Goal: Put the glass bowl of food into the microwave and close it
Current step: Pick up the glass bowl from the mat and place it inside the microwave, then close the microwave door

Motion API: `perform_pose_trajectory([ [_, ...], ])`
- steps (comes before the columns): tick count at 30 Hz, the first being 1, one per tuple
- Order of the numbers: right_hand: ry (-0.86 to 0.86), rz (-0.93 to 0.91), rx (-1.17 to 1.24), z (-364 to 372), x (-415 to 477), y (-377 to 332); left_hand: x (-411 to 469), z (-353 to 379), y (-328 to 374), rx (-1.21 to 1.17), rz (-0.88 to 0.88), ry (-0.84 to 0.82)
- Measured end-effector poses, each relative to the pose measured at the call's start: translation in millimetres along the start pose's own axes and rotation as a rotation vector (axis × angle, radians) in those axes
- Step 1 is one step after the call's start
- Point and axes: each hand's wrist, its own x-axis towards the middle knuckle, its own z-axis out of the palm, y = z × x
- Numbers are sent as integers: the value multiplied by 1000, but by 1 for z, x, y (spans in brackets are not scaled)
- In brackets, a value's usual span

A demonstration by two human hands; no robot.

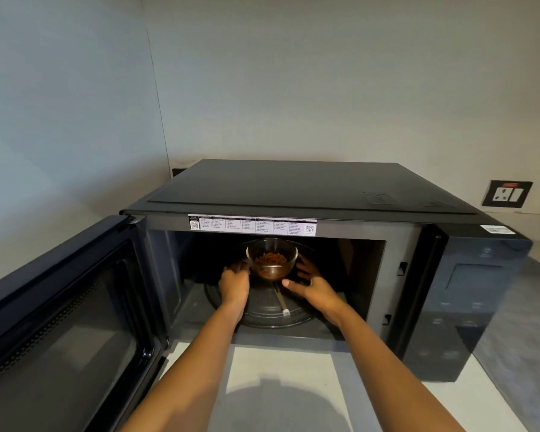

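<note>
A clear glass bowl (272, 260) of brown food sits inside the black microwave (293, 188), above the round turntable (262, 310). My left hand (235, 283) is at the bowl's left side with fingers curled against it. My right hand (312, 283) is at its right side, fingers spread and touching or just off the glass. The microwave door (66, 310) stands swung wide to the left. I cannot tell whether the bowl rests on the turntable or is held just above it.
The microwave stands on a pale counter (281, 385) in a corner between two walls. Its control panel (477, 300) is on the right. A wall socket (507, 193) is at the right rear. A label strip (252, 224) runs above the cavity opening.
</note>
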Motion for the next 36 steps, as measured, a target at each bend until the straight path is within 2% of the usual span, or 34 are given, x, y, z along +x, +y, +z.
perform_pose_trajectory([
  [3,43,-39,-32,1,-14,-1,-16,-2,2,28,12,1],
  [8,160,-183,-282,-4,-45,1,-50,-2,13,73,104,-5],
  [14,232,-322,-698,-11,-92,12,-87,-17,37,287,299,59],
  [17,251,-331,-773,-9,-118,15,-106,-35,53,411,403,128],
  [22,284,-251,-802,-10,-171,24,-144,-76,77,662,605,310],
  [27,317,-110,-785,-6,-226,30,-178,-115,92,974,770,419],
  [33,223,56,-866,-10,-267,35,-216,-153,109,1256,753,545],
  [36,191,117,-971,-16,-280,44,-230,-171,118,1327,685,583],
])
